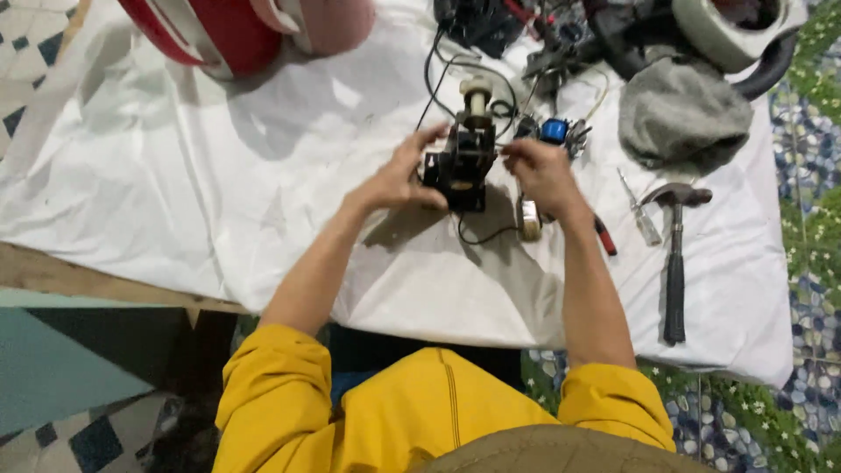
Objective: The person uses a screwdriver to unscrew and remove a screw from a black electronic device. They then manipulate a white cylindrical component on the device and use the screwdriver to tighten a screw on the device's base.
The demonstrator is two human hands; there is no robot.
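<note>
Improvised repair workshop, apparently in a home. A desk (53,271) under a white sheet (219,175) carries a hammer (674,263), a screwdriver (638,215), wires (447,70) and dismantled appliance parts (561,35). Patterned floor tiles (806,263) surround it.

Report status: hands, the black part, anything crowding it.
Left hand grips black motor assembly. Right hand at its right side, fingers pinched. Black wires and blue part crowd behind it.

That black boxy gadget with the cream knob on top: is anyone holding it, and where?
Yes. The left hand grips the black boxy device by its left side; the right hand touches its right edge.
</note>
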